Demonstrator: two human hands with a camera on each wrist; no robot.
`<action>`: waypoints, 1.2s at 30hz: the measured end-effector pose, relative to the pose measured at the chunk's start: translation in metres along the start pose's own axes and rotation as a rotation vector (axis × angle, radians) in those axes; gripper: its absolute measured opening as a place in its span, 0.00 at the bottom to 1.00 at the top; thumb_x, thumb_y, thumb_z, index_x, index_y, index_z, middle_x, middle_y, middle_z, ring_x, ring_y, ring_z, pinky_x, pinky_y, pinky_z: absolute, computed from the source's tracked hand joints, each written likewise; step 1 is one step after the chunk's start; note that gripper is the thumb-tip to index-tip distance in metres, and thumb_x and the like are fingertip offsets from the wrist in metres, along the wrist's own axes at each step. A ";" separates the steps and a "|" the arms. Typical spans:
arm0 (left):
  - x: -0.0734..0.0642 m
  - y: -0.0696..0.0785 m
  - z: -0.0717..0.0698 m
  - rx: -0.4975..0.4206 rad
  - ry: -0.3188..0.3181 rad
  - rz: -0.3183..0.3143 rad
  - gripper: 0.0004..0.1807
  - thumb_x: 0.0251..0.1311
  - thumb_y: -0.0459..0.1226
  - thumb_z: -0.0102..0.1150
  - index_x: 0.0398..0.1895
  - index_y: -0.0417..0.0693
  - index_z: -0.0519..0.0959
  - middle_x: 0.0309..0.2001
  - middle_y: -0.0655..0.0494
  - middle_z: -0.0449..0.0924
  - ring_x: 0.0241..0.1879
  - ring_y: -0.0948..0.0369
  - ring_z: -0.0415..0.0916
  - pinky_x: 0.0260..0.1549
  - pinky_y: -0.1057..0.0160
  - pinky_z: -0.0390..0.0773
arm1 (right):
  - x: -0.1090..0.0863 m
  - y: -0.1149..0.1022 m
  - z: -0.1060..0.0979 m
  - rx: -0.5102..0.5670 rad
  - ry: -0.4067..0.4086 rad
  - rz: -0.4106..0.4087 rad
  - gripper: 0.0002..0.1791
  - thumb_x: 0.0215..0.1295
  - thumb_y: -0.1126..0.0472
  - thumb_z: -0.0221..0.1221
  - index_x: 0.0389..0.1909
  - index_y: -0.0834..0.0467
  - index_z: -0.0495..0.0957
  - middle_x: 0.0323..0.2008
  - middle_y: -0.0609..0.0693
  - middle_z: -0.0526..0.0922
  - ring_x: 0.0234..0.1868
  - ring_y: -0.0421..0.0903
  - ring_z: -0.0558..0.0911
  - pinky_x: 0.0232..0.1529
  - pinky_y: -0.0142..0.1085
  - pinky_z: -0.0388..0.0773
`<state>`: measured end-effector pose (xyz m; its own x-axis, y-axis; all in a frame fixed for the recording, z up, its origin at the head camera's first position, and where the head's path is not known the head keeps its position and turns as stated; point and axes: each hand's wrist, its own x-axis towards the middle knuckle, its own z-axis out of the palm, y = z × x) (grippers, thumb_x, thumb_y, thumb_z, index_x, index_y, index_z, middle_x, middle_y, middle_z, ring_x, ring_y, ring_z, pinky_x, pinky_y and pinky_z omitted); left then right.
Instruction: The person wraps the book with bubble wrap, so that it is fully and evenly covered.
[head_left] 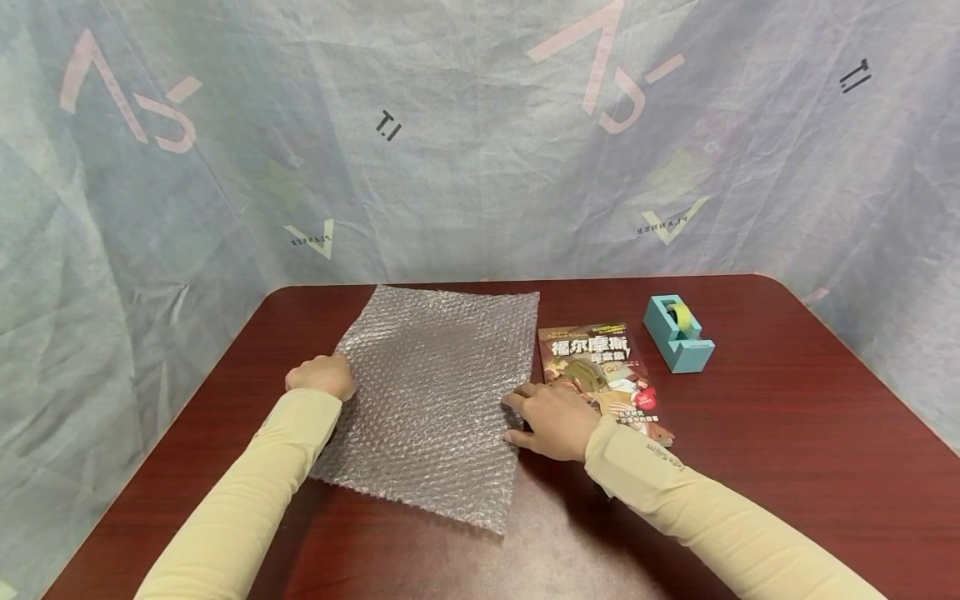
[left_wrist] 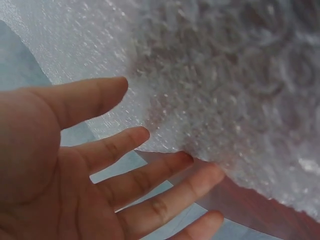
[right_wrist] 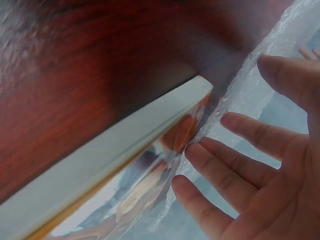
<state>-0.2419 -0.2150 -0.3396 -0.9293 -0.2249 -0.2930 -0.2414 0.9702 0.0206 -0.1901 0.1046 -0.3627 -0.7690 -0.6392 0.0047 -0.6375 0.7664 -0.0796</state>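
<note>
A sheet of clear bubble wrap (head_left: 435, 392) lies spread over the middle-left of the table. At its left edge is my left hand (head_left: 321, 377); the left wrist view shows that hand (left_wrist: 100, 165) with fingers spread and relaxed, fingertips right at the wrap's border. My right hand (head_left: 555, 417) reaches to the sheet's right edge, its fingers loosely extended and overlapping the lower left of a paperback book (head_left: 592, 350) with a colourful cover. Seen from the right wrist, the fingertips of the right hand (right_wrist: 250, 170) meet the wrap's edge (right_wrist: 237, 90), close beside the book's corner (right_wrist: 195, 90).
A light-blue tape dispenser (head_left: 686, 354) with a yellow-green roll stands right of the book. The dark red wooden table (head_left: 780, 417) reaches back to a pale printed curtain (head_left: 480, 167) that hangs behind and along the sides.
</note>
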 end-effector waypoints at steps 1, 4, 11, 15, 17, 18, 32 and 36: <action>-0.001 0.000 0.000 -0.004 -0.002 0.003 0.30 0.71 0.38 0.49 0.71 0.28 0.64 0.60 0.27 0.74 0.52 0.37 0.77 0.44 0.42 0.80 | 0.000 0.000 0.000 -0.002 0.002 -0.001 0.29 0.70 0.48 0.63 0.63 0.63 0.78 0.59 0.63 0.80 0.59 0.60 0.79 0.59 0.56 0.75; -0.001 0.000 0.000 -0.013 -0.003 0.009 0.31 0.71 0.40 0.51 0.71 0.28 0.65 0.60 0.27 0.74 0.54 0.36 0.77 0.47 0.41 0.79 | -0.001 0.001 0.001 -0.013 0.017 -0.008 0.29 0.70 0.48 0.63 0.63 0.63 0.78 0.58 0.62 0.80 0.59 0.59 0.80 0.58 0.56 0.76; -0.002 0.000 0.001 -0.020 0.003 0.018 0.32 0.70 0.43 0.56 0.68 0.27 0.68 0.59 0.27 0.75 0.53 0.35 0.77 0.47 0.40 0.79 | -0.001 0.002 0.004 -0.023 0.050 -0.020 0.27 0.70 0.48 0.64 0.61 0.62 0.79 0.57 0.62 0.81 0.56 0.59 0.81 0.54 0.55 0.78; -0.001 0.003 0.001 -0.013 0.019 0.015 0.33 0.70 0.45 0.54 0.68 0.27 0.69 0.59 0.26 0.75 0.53 0.35 0.77 0.45 0.39 0.78 | -0.001 0.004 0.003 -0.008 0.050 -0.018 0.28 0.70 0.48 0.63 0.63 0.62 0.78 0.58 0.61 0.80 0.57 0.60 0.81 0.55 0.56 0.78; -0.002 0.005 0.001 -0.005 0.032 0.015 0.33 0.70 0.45 0.53 0.68 0.27 0.69 0.59 0.26 0.74 0.53 0.35 0.77 0.47 0.38 0.77 | -0.002 0.005 0.001 0.006 0.054 -0.020 0.28 0.70 0.48 0.64 0.63 0.62 0.78 0.58 0.61 0.80 0.56 0.61 0.81 0.55 0.56 0.78; -0.003 0.007 0.000 -0.003 0.040 0.018 0.32 0.71 0.46 0.53 0.67 0.28 0.70 0.59 0.26 0.75 0.53 0.35 0.77 0.48 0.38 0.77 | -0.002 0.005 0.000 0.015 0.057 -0.019 0.28 0.70 0.49 0.64 0.63 0.62 0.78 0.58 0.61 0.80 0.55 0.61 0.82 0.54 0.56 0.78; -0.030 0.055 -0.005 0.003 0.191 0.210 0.25 0.73 0.49 0.57 0.61 0.40 0.79 0.48 0.38 0.85 0.41 0.42 0.83 0.44 0.40 0.81 | -0.011 0.022 -0.009 0.015 0.116 -0.017 0.26 0.70 0.49 0.64 0.60 0.62 0.80 0.57 0.61 0.81 0.54 0.59 0.83 0.58 0.53 0.76; -0.039 0.070 -0.004 0.006 0.239 0.263 0.28 0.72 0.49 0.58 0.67 0.42 0.76 0.54 0.38 0.83 0.43 0.41 0.84 0.43 0.40 0.82 | -0.013 0.027 -0.012 -0.007 0.132 0.005 0.25 0.69 0.49 0.64 0.59 0.62 0.81 0.57 0.60 0.81 0.56 0.61 0.82 0.65 0.56 0.68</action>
<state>-0.2240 -0.1390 -0.3226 -0.9988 0.0183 -0.0462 0.0156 0.9981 0.0601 -0.1974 0.1345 -0.3530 -0.7714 -0.6217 0.1355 -0.6336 0.7702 -0.0728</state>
